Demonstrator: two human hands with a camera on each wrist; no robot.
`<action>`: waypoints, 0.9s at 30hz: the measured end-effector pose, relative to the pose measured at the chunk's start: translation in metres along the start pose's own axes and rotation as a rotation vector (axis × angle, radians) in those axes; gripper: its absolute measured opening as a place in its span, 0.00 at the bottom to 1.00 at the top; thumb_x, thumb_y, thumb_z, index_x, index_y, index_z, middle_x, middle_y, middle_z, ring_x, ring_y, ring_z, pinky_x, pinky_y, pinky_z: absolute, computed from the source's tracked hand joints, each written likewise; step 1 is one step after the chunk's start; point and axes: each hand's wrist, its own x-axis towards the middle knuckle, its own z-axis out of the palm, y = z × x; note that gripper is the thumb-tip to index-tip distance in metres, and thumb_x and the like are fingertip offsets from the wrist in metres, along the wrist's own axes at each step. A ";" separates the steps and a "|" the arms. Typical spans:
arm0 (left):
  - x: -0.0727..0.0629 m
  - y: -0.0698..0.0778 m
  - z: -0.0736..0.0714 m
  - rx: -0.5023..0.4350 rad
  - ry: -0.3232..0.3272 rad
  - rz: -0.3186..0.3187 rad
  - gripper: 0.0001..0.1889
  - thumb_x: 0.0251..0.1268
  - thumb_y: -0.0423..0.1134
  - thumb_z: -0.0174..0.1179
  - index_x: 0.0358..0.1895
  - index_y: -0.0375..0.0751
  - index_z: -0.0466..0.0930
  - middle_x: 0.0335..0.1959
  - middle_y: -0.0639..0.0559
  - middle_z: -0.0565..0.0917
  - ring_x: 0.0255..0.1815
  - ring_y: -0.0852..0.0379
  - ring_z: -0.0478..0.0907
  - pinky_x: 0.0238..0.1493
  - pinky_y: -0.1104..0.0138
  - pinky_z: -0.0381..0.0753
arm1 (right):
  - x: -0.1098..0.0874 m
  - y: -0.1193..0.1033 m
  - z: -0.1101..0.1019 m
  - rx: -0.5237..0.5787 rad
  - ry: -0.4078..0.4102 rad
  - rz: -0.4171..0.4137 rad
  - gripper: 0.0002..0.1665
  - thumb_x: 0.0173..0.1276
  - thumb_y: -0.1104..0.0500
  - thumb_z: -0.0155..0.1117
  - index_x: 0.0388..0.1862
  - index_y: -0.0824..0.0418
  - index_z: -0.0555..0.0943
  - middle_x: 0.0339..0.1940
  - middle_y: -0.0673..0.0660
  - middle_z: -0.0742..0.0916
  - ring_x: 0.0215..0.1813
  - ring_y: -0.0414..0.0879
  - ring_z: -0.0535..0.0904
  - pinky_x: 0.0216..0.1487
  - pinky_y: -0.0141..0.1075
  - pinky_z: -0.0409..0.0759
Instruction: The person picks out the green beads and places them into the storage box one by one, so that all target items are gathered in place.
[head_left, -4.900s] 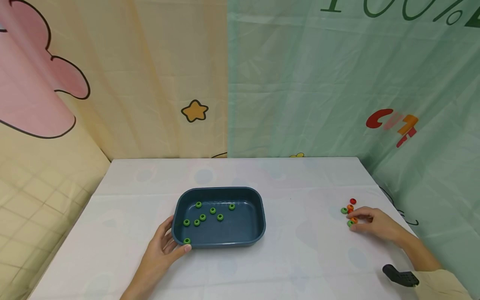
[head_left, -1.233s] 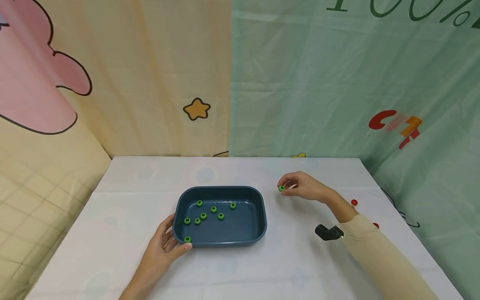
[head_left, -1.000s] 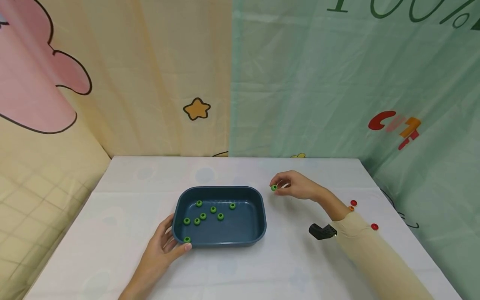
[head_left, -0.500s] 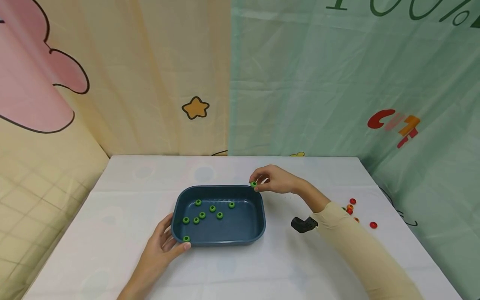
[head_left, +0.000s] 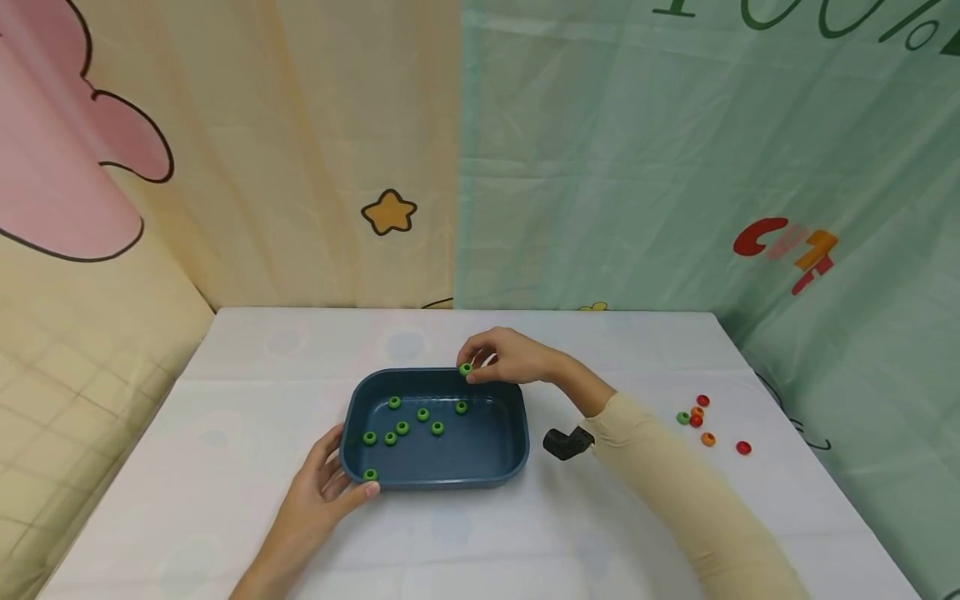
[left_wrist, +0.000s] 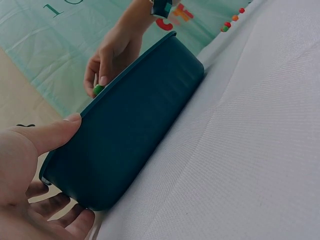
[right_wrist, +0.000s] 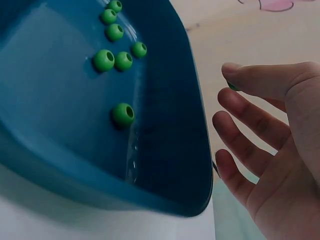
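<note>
A dark blue rectangular tray (head_left: 468, 467) stands on the white-covered table, with several green beads (head_left: 437, 428) scattered on its floor. My left hand (head_left: 309, 507) grips the tray's near left corner, thumb on the rim and fingers against the outer side, as the left wrist view confirms. Over the tray's back rim, my right hand (head_left: 517, 357) pinches one green bead (head_left: 466, 369) between thumb and fingertips. In the right wrist view that bead is mostly hidden by the thumb, and the other fingers are bent loosely.
On the table's right side lie a green bead (head_left: 682, 417), an orange bead (head_left: 708, 438), a red bead (head_left: 743, 447) and a few more red and orange ones. A black device (head_left: 567, 443) sits at the right wrist. Printed curtains (head_left: 585, 167) hang behind the table.
My right hand has gone from the loose beads at the right, leftward to the tray's back rim, carrying a green bead. My left hand keeps its grip on the tray.
</note>
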 end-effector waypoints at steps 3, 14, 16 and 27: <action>0.000 0.000 0.000 0.004 0.000 0.003 0.51 0.63 0.34 0.74 0.83 0.43 0.48 0.82 0.40 0.52 0.79 0.37 0.57 0.61 0.79 0.73 | 0.008 -0.004 0.003 -0.004 -0.014 -0.018 0.13 0.72 0.65 0.69 0.53 0.68 0.84 0.45 0.51 0.87 0.51 0.45 0.84 0.57 0.39 0.85; 0.001 -0.001 0.000 -0.001 -0.002 0.010 0.52 0.63 0.34 0.75 0.83 0.42 0.48 0.82 0.40 0.52 0.79 0.37 0.57 0.61 0.79 0.73 | 0.027 -0.010 0.013 -0.039 -0.030 -0.063 0.17 0.72 0.64 0.70 0.58 0.66 0.84 0.49 0.55 0.87 0.51 0.44 0.85 0.57 0.39 0.84; 0.001 -0.001 0.000 -0.008 -0.002 0.014 0.51 0.63 0.33 0.74 0.83 0.42 0.48 0.82 0.40 0.52 0.79 0.37 0.57 0.62 0.79 0.73 | 0.028 -0.009 0.013 -0.047 -0.025 -0.069 0.19 0.72 0.64 0.70 0.60 0.66 0.83 0.51 0.58 0.86 0.51 0.44 0.85 0.57 0.39 0.84; 0.000 -0.001 0.001 -0.010 0.003 0.014 0.51 0.63 0.32 0.74 0.83 0.43 0.49 0.82 0.40 0.52 0.78 0.37 0.58 0.61 0.79 0.74 | 0.019 -0.004 0.008 -0.023 0.003 -0.024 0.18 0.72 0.63 0.71 0.59 0.66 0.84 0.51 0.56 0.87 0.51 0.42 0.84 0.56 0.38 0.84</action>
